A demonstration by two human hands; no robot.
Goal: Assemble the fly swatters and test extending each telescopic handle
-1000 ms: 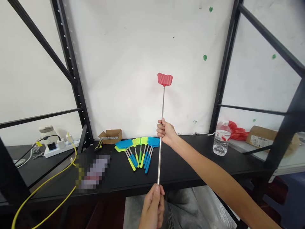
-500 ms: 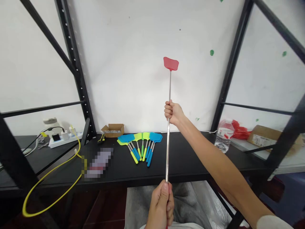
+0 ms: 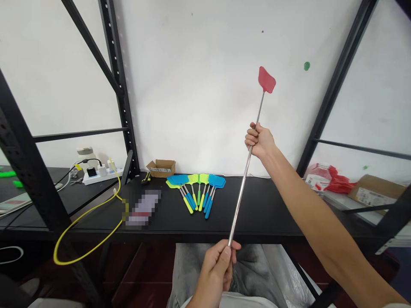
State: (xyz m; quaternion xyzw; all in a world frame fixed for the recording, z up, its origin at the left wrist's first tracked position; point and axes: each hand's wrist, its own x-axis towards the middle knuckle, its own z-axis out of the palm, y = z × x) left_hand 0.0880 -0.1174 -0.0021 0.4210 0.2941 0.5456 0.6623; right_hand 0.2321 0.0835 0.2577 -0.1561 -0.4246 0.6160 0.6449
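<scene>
Black counter past left grip. Bunch of blue/green/lime swatters fanned out ahead-left of it, little open cardboard box further back. Some pixelated thing way left of left grip. Clear bottle off right of right grip.

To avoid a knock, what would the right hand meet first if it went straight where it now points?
Probably the white wall: the right hand, closed around the flyswatter shaft, points toward it, but depth is unclear.

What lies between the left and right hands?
In the head view, a silvery swatter rod spans the gap from left hand to right hand, with black tabletop behind part of it.
</scene>
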